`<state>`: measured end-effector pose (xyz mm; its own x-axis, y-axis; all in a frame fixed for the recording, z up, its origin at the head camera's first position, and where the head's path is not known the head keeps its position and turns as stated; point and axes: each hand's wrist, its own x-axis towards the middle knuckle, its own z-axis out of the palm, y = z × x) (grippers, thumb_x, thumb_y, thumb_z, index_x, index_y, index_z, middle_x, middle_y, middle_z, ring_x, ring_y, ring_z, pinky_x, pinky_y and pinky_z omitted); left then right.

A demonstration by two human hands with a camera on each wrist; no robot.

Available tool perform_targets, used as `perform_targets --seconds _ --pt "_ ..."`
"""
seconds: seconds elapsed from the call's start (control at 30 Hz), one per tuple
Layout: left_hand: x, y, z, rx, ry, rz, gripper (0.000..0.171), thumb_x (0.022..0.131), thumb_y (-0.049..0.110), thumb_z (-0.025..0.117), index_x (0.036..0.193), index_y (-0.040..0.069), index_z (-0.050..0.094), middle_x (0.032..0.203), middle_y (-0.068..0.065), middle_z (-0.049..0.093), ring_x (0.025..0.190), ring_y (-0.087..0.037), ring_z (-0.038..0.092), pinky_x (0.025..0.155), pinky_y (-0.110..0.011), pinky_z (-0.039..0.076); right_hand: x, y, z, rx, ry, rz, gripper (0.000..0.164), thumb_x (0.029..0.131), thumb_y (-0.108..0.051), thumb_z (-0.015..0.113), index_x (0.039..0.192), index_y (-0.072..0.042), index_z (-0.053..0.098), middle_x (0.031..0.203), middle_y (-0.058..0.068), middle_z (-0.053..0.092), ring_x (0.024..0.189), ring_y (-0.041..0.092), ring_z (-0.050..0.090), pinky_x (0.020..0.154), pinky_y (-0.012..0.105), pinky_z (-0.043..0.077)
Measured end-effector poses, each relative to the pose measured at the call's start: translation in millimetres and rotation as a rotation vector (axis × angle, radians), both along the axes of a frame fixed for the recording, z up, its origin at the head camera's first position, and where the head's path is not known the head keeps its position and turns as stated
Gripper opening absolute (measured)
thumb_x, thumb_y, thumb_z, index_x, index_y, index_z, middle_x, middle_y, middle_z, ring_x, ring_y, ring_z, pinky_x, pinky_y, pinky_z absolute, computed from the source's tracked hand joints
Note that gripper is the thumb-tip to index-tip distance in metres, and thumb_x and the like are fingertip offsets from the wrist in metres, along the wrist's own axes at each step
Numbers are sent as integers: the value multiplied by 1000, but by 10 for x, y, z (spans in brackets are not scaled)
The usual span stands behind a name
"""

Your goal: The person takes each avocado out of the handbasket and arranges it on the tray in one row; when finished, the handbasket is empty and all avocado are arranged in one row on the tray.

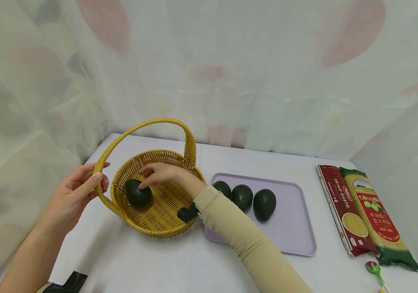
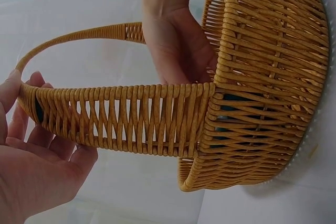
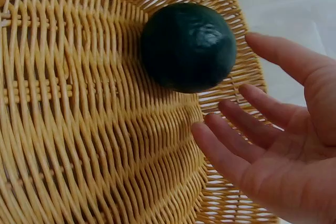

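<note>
A yellow wicker basket [image 1: 161,211] stands on the white table with its tall handle [image 2: 131,114] upright. My left hand [image 1: 75,193] grips that handle on its left side, thumb on one face and fingers behind. Inside the basket, against the left wall, lies one dark green avocado [image 3: 188,48]. Reaching over the rim, my right hand [image 3: 278,135] is beside this avocado with fingers spread and relaxed, holding nothing. Whether a fingertip touches the fruit I cannot tell. Through the weave in the left wrist view, only dark bits of the avocado show.
Right of the basket is a lilac tray [image 1: 289,232] carrying three avocados [image 1: 265,205], partly behind my right sleeve. Farther right lie a red spaghetti pack [image 1: 346,211] and a green-and-yellow pasta pack [image 1: 377,215], with a small green spoon-like item [image 1: 373,267] near them. Curtains hang behind.
</note>
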<state>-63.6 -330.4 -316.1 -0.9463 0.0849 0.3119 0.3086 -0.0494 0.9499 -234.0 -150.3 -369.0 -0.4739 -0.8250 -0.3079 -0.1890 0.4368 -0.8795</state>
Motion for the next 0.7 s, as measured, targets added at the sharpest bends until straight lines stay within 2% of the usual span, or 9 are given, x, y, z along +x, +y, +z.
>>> perform_targets --seconds 0.17,0.33,0.47,0.57,0.7 --pt "5 2 2 -7 5 4 27 102 -5 40 126 -2 52 87 -3 64 81 -13 59 77 -23 50 31 -75 -45 61 -11 85 70 89 -24 72 149 -11 38 146 8 44 127 14 48 96 30 47" --pt "6 3 3 1 8 4 27 102 -6 40 125 -2 53 86 -4 63 81 -13 59 77 -22 50 55 -77 -52 76 -1 91 70 87 -21 75 147 -9 40 141 8 48 122 13 51 93 28 48" --pt "6 4 2 3 10 3 27 101 -6 40 125 -2 53 86 -5 63 80 -13 59 76 -22 50 57 -42 -60 96 -68 74 74 82 -19 79 145 -11 42 132 5 51 109 11 55 90 32 50" --pt "5 3 3 3 8 4 27 101 -6 40 125 -3 52 86 -6 63 80 -13 59 76 -22 50 59 -8 -66 93 -152 58 75 79 -13 81 143 -11 41 126 5 51 102 12 57 90 37 52" --pt "6 -1 3 5 5 2 27 101 -6 40 126 -3 52 86 -5 63 80 -14 58 76 -22 50 70 33 -63 91 -239 39 70 78 -6 81 134 -8 40 121 10 48 96 16 59 86 39 54"
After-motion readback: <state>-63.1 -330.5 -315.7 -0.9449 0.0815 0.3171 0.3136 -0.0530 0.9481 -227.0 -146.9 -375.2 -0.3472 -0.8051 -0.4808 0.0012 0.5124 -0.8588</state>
